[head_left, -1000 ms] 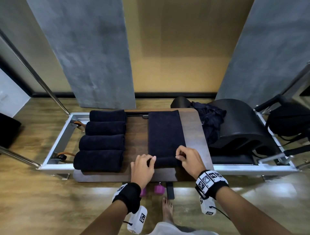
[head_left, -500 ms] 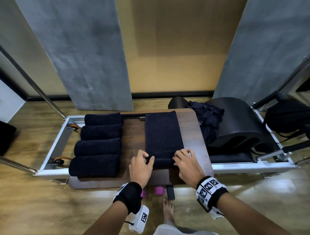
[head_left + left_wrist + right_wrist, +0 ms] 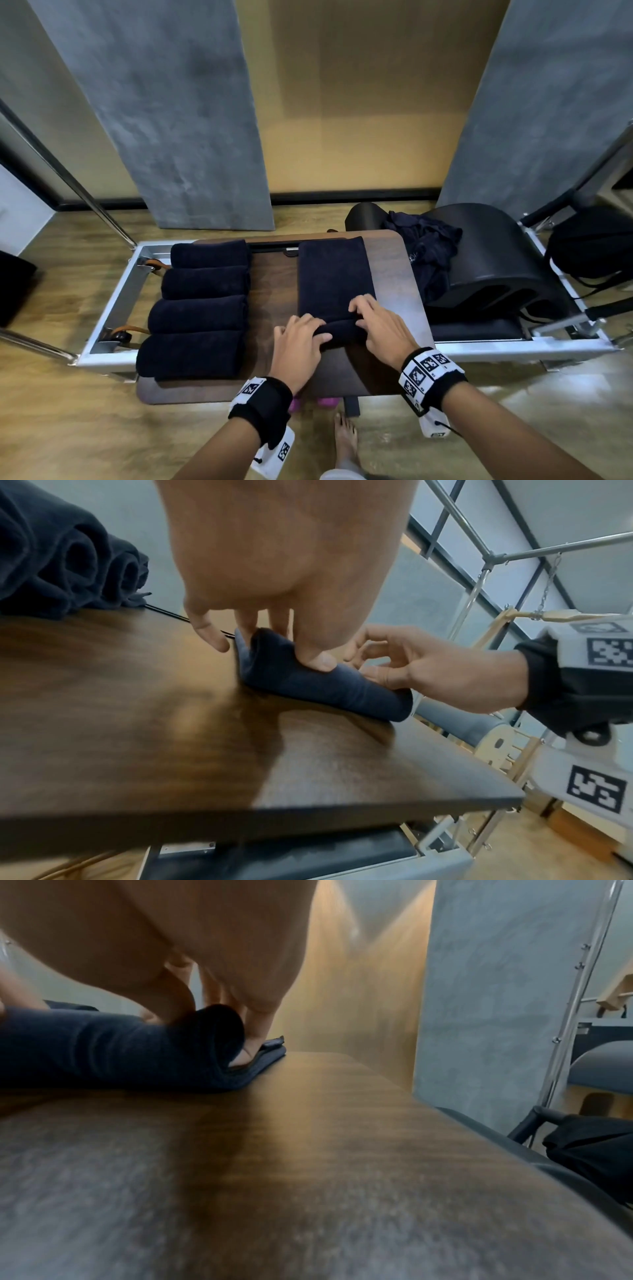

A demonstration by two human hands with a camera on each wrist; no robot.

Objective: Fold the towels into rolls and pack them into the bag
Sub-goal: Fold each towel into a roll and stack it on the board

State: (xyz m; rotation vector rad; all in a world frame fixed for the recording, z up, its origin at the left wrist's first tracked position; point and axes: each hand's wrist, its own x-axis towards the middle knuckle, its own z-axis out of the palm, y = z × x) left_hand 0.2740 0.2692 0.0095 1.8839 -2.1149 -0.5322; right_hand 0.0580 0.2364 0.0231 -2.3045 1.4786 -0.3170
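A dark navy towel (image 3: 334,274) lies folded in a long strip on the wooden board (image 3: 274,291), its near end turned over into a small roll (image 3: 342,334) (image 3: 325,685) (image 3: 120,1047). My left hand (image 3: 301,337) (image 3: 274,631) grips the roll's left end, fingers and thumb curled round it. My right hand (image 3: 375,322) (image 3: 219,1015) grips the right end, fingertips tucked over the roll onto the flat strip. Several finished towel rolls (image 3: 202,308) (image 3: 68,561) lie side by side at the board's left. A black bag (image 3: 592,246) (image 3: 592,1150) sits at the far right.
The board rests on a metal frame (image 3: 113,301). A loose dark cloth (image 3: 428,253) lies against a black arched barrel (image 3: 496,267) to the right. Slanted metal poles (image 3: 68,178) stand at the left. My bare foot (image 3: 346,442) is on the wooden floor below the board.
Both hands have rolled the towel's near end away from me; the roll is thicker and sits farther up the strip than a second ago.
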